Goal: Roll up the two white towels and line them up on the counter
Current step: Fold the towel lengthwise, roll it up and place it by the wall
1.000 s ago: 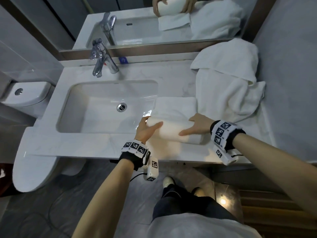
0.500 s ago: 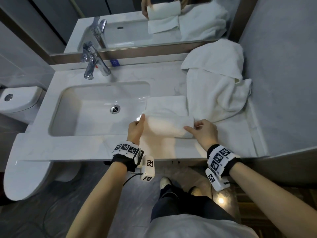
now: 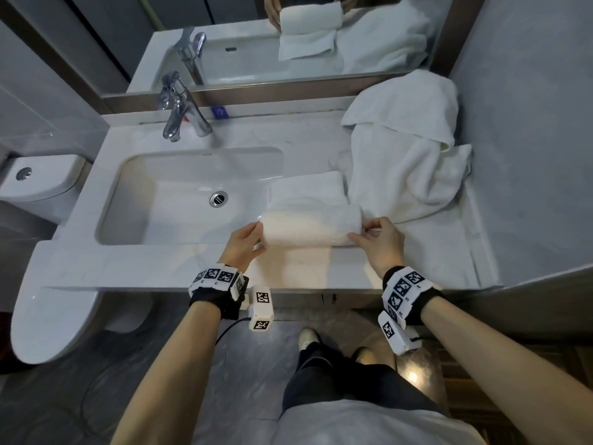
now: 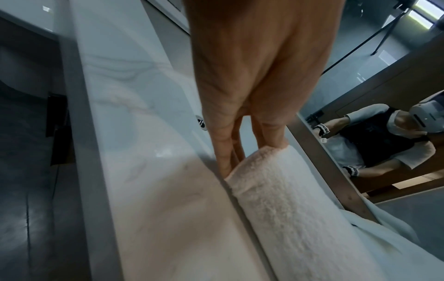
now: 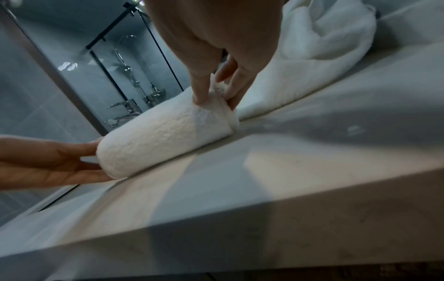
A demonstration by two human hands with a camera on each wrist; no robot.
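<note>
A small white towel (image 3: 309,224) lies mostly rolled on the counter (image 3: 192,264) just right of the sink, its flat tail (image 3: 308,187) still spread behind the roll. My left hand (image 3: 247,240) presses straight fingers (image 4: 225,163) against the roll's left end (image 5: 113,152). My right hand (image 3: 369,232) pinches the roll's right end (image 5: 216,106) between thumb and fingers. The second white towel (image 3: 407,159), larger, lies crumpled in a heap at the counter's right back, against the wall.
A white sink basin (image 3: 179,200) with a chrome faucet (image 3: 179,110) takes up the counter's left. A mirror (image 3: 288,36) runs along the back. A grey wall (image 3: 529,139) closes the right side. A toilet (image 3: 41,245) stands at the left, below the counter.
Both hands have come off the top of the roll and moved to its two ends. The roll has tightened and sits a little farther back on the counter.
</note>
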